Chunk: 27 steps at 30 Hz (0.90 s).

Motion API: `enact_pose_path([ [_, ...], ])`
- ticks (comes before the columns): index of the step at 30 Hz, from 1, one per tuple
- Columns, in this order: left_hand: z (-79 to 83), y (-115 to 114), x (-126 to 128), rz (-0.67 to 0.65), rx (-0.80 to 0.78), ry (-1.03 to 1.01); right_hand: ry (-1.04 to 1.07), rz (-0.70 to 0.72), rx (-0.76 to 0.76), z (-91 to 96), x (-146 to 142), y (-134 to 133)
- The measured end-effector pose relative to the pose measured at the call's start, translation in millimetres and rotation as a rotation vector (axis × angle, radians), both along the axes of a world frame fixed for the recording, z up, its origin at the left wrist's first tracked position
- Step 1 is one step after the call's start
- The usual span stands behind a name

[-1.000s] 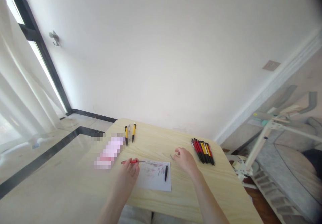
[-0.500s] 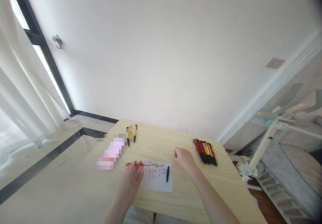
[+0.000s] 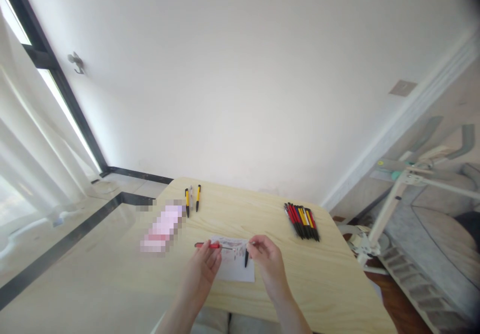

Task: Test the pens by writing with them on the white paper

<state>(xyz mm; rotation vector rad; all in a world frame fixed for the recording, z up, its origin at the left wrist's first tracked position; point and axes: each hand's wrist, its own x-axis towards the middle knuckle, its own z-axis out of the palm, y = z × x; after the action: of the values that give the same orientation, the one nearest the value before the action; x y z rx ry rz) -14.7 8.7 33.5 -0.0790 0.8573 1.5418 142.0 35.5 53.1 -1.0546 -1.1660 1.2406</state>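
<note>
In my left hand [image 3: 204, 269] is a red pen barrel [image 3: 213, 246], pinched between thumb and fingers, with a thin refill [image 3: 227, 248] sticking out of its right end. My right hand [image 3: 267, 256] is closed in a pinch just right of the refill's tip; whatever sits between its fingertips is too small to make out. Below those fingertips, a black pen part [image 3: 246, 260] lies on a white sheet of paper [image 3: 236, 275] covered with scribbles. The sheet rests on the table under both hands.
Several red, yellow and black pens [image 3: 302, 221] lie side by side at the right of the wooden table [image 3: 232, 209]. At the back left are two yellow pens [image 3: 198, 198] and a clear one [image 3: 191, 198]. A pixelated pink object [image 3: 163, 229] is at the left edge.
My right hand has come left and toward me, from bare table to the paper's right edge, now pinching beside the refill. My left hand has shifted slightly right with the red barrel.
</note>
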Motion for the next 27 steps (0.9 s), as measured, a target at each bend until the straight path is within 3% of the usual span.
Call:
enact_pose_path([
  [18, -0.1, -3, 2, -0.025, 0.038, 0.006, 0.091, 0.083, 0.0, -5.6, -17, -15],
  [27, 1.8, 5, -16, 0.084, 0.037, 0.004, 0.044, 0.018, 0.033, -3.2, -7, -15],
])
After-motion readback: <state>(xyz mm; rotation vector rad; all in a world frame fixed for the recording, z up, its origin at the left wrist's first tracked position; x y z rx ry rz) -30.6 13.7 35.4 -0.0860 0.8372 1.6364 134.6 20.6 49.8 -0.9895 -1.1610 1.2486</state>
